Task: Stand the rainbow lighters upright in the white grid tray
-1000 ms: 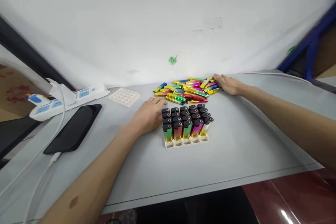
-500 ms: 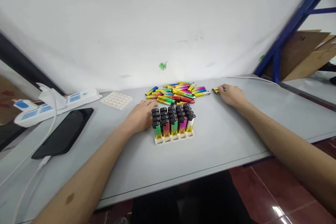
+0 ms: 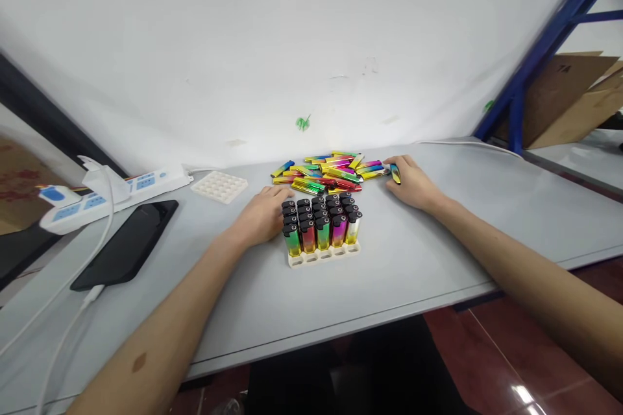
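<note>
At the back right of the tabletop, my right hand [image 3: 411,183] is closed on a shiny blue and yellow lighter [image 3: 395,174]. It is beside the right end of a pile of loose metallic-coloured lighters [image 3: 311,176]. My left hand [image 3: 263,214] rests palm down against the left side of a white rack [image 3: 325,257], fingers stretched out and their tips partly hidden behind the lighters. Several rows of upright lighters [image 3: 323,233] with black tops fill the rack, apart from its front row of holes.
A second white rack [image 3: 220,187] lies with no lighters in it to the left of the pile. At the left are a black phone [image 3: 127,245] on a charging cable and a power strip [image 3: 117,200] with plugs. Blue metal framing [image 3: 545,65] and cardboard [image 3: 567,104] stand at the right.
My right hand has moved left towards the pile and turned the lighter it holds, which now points down towards me. My left hand stays beside the rack. The view has shifted slightly.
</note>
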Demonstrator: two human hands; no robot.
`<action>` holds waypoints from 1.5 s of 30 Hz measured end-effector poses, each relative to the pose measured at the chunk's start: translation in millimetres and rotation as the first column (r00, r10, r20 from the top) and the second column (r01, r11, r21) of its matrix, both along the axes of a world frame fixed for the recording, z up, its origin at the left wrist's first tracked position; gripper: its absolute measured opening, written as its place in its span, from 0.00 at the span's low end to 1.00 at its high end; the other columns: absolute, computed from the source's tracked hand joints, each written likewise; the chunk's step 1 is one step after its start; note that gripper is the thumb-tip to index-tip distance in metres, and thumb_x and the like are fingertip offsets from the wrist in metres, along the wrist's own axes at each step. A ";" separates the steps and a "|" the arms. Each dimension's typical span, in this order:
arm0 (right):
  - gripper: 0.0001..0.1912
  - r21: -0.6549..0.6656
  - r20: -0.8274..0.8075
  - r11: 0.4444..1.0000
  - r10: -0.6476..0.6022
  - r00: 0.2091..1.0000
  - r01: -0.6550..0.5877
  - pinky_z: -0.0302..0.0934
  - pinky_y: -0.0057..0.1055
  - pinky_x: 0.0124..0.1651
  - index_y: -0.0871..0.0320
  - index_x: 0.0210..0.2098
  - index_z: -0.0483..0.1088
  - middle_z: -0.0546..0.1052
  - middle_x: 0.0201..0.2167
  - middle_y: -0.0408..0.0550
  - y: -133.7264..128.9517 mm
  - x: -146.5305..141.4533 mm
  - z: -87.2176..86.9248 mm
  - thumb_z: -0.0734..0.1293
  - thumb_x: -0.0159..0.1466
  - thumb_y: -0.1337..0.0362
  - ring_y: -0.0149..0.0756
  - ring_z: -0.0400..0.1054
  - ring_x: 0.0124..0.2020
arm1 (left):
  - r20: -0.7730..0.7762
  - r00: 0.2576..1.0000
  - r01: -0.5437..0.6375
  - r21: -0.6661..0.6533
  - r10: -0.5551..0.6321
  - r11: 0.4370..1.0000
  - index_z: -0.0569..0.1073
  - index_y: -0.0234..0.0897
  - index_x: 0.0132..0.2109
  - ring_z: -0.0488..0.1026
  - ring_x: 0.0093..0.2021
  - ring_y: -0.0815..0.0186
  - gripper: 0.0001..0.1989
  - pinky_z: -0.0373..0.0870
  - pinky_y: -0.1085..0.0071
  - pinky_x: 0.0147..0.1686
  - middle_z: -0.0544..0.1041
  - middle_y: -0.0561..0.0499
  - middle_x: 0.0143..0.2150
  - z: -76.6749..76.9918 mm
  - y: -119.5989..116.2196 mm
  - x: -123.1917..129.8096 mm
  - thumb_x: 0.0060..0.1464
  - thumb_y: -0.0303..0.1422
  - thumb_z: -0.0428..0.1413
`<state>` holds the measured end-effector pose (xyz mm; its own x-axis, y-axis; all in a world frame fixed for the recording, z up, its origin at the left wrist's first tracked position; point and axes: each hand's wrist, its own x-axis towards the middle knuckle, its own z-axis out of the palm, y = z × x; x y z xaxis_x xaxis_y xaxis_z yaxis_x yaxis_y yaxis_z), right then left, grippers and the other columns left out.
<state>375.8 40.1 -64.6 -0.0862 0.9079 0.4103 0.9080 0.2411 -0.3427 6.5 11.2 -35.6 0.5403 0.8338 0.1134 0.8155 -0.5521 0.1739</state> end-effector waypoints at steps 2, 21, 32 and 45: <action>0.30 0.001 -0.013 1.000 0.000 1.000 0.000 0.64 0.43 0.56 0.61 0.59 0.64 0.65 0.60 0.62 0.0 -0.5 -0.9 0.65 0.57 0.67 0.51 0.67 0.55 | -0.003 1.000 -0.004 -0.008 0.004 1.000 0.69 0.36 0.56 0.65 0.62 0.50 0.21 0.64 0.55 0.61 0.71 0.42 0.62 0.3 0.0 0.6 0.55 0.29 0.53; 0.15 0.264 -0.256 0.962 0.002 0.967 0.068 0.68 0.43 0.50 0.57 0.48 0.73 0.80 0.46 0.53 0.0 -5.5 7.1 0.64 0.62 0.66 0.45 0.76 0.45 | -0.005 1.000 -0.006 -0.015 0.005 1.000 0.71 0.39 0.56 0.65 0.62 0.51 0.19 0.65 0.55 0.60 0.72 0.44 0.61 2.7 -0.5 1.3 0.58 0.31 0.52; 0.14 0.224 -0.173 0.973 -0.016 0.985 0.055 0.67 0.39 0.41 0.58 0.44 0.74 0.78 0.40 0.55 -11.7 -22.5 13.8 0.64 0.60 0.63 0.44 0.73 0.37 | 0.001 1.000 0.023 -0.011 -0.023 1.000 0.71 0.40 0.54 0.66 0.61 0.52 0.17 0.64 0.55 0.60 0.73 0.45 0.60 2.8 -0.8 0.7 0.59 0.32 0.51; 0.22 0.026 -0.158 0.997 0.069 0.985 -0.066 0.49 0.33 0.29 0.54 0.25 0.59 0.62 0.17 0.42 -27.6 -34.4 22.7 0.51 0.71 0.50 0.34 0.56 0.21 | 0.017 1.000 0.019 -0.019 -0.018 1.000 0.71 0.43 0.54 0.65 0.62 0.52 0.17 0.65 0.55 0.60 0.73 0.47 0.60 1.7 -0.3 -1.1 0.59 0.32 0.50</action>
